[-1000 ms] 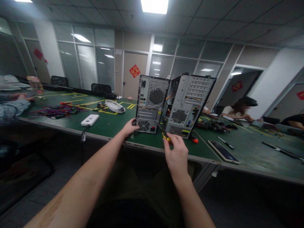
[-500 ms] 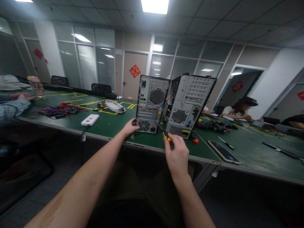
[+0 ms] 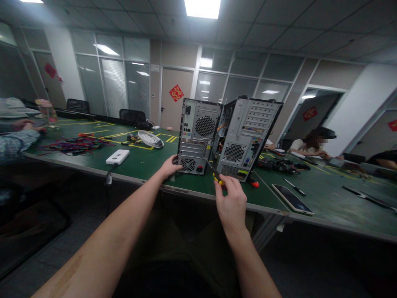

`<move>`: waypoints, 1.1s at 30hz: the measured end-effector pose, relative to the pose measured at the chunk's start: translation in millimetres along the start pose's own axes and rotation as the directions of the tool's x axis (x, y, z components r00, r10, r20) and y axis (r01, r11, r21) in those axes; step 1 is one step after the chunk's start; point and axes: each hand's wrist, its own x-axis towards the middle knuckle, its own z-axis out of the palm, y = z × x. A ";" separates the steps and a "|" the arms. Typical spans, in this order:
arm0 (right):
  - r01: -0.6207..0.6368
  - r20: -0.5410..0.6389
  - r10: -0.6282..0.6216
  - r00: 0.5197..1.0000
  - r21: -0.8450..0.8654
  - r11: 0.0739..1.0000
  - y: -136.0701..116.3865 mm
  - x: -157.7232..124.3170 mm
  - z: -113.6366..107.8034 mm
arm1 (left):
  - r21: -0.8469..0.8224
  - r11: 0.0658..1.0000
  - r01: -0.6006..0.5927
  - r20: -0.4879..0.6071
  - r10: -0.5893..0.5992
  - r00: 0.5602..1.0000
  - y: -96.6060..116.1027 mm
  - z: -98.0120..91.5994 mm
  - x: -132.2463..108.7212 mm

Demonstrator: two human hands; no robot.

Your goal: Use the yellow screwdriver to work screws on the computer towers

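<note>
Screwdriver (image 3: pixel 217 177), yellow and black at the handle, is pinched in the fingertips of the right hand (image 3: pixel 231 203), its shaft angled up and away toward the gap between the left case (image 3: pixel 198 136) and the right case (image 3: pixel 248 136), both upright on the green worktop (image 3: pixel 145 163) just beyond the hands. We note the left hand (image 3: pixel 170 167) against the left case's lower near corner, fingers curled; we cannot tell whether it grips or only braces. A phone (image 3: pixel 292 198) lies right of the right hand, a white box (image 3: pixel 117 157) left of the left hand.
</note>
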 end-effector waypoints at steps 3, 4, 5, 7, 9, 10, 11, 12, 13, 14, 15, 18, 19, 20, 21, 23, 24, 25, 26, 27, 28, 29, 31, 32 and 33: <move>0.003 -0.005 -0.003 1.000 0.004 1.000 -0.3 -0.1 -0.2 | 0.007 1.000 0.004 -0.005 -0.004 1.000 1.3 -0.2 -0.8; 0.004 -0.007 -0.004 1.000 0.006 1.000 -0.4 -0.2 -0.2 | 0.005 1.000 0.004 -0.005 -0.004 1.000 1.3 -0.3 -0.7; 0.005 -0.008 -0.005 1.000 0.009 1.000 -0.5 -0.4 -0.2 | 0.002 1.000 0.003 -0.003 -0.003 1.000 1.0 -0.2 -0.6; 0.005 -0.007 -0.005 1.000 0.010 1.000 -0.5 -0.5 -0.1 | -0.003 1.000 0.001 -0.001 -0.001 1.000 -0.1 -0.2 0.2; 0.005 -0.007 -0.005 1.000 0.009 1.000 -0.6 -0.6 -0.1 | -0.006 1.000 0.001 -0.001 -0.001 1.000 -1.4 -0.2 1.0; 0.005 -0.008 -0.005 1.000 0.008 1.000 -0.6 -0.6 -0.1 | -0.005 1.000 0.003 0.000 -0.003 1.000 -1.8 -0.2 1.3; 0.005 -0.008 -0.005 1.000 0.007 1.000 -0.5 -0.6 -0.1 | -0.005 1.000 0.006 0.000 -0.006 1.000 -2.1 -0.2 1.5; 0.005 -0.008 -0.005 1.000 0.006 1.000 -0.4 -0.6 -0.2 | -0.004 1.000 0.008 -0.002 -0.008 1.000 -2.1 -0.2 1.6; 0.005 -0.009 -0.005 1.000 0.005 1.000 -0.3 -0.6 -0.2 | -0.004 1.000 0.009 -0.002 -0.009 1.000 -1.9 -0.1 1.5; 0.004 -0.009 -0.004 1.000 0.003 1.000 -0.1 -0.7 -0.2 | -0.003 1.000 0.008 -0.004 -0.008 1.000 -1.5 0.1 1.2; 0.002 -0.009 -0.002 1.000 0.001 1.000 0.1 -0.8 -0.2 | -0.001 1.000 0.007 -0.005 -0.007 1.000 -0.9 0.4 0.9; -0.004 -0.012 0.004 1.000 0.000 1.000 0.7 -1.0 0.1 | 0.010 1.000 0.012 -0.012 -0.011 1.000 1.1 1.2 -0.3; -0.004 -0.013 0.004 1.000 0.001 1.000 0.7 -1.0 0.1 | 0.016 1.000 0.016 -0.016 -0.016 1.000 1.7 1.4 -0.6; -0.002 -0.013 0.002 1.000 0.002 1.000 0.6 -1.0 0.0 | 0.021 1.000 0.019 -0.019 -0.019 1.000 2.2 1.5 -0.9; 0.001 -0.015 -0.001 1.000 0.002 1.000 0.4 -0.9 -0.1 | 0.026 0.999 0.020 -0.019 -0.020 1.000 2.5 1.5 -1.0; 0.003 -0.021 -0.003 1.000 0.000 1.000 0.0 -0.8 -0.6 | 0.030 0.999 0.017 -0.016 -0.017 1.000 2.6 1.1 -1.1; 0.001 -0.022 -0.001 1.000 0.000 1.000 -0.1 -0.8 -0.8 | 0.032 0.999 0.017 -0.014 -0.016 1.000 2.4 0.9 -1.0; -0.001 -0.022 0.001 1.000 0.000 1.000 -0.2 -0.7 -0.9 | 0.034 0.999 0.019 -0.013 -0.018 1.000 2.0 0.6 -0.8; -0.004 -0.020 0.004 1.000 0.001 1.000 -0.1 -0.8 -1.0 | 0.035 0.999 0.021 -0.014 -0.021 1.000 1.6 0.3 -0.6; -0.008 -0.017 0.008 1.000 0.002 1.000 0.1 -0.8 -0.9 | 0.038 0.999 0.022 -0.015 -0.022 1.000 1.1 0.0 -0.3; -0.010 -0.015 0.010 1.000 0.003 1.000 0.3 -0.8 -0.7 | 0.040 0.999 0.023 -0.017 -0.022 1.000 0.6 -0.2 -0.1; -0.011 -0.014 0.011 1.000 0.004 1.000 0.6 -0.8 -0.4 | 0.042 0.999 0.022 -0.017 -0.021 1.000 0.1 -0.3 0.1; -0.010 -0.017 0.010 1.000 0.004 1.000 1.0 -0.7 0.2 | 0.041 0.999 0.020 -0.017 -0.019 1.000 -0.8 -0.3 0.6; -0.009 -0.019 0.009 1.000 0.004 1.000 1.1 -0.7 0.4 | 0.039 0.999 0.019 -0.016 -0.019 1.000 -1.2 -0.2 0.8; -0.008 -0.021 0.008 1.000 0.002 1.000 1.1 -0.6 0.6 | 0.035 0.999 0.019 -0.016 -0.018 1.000 -1.6 -0.1 1.0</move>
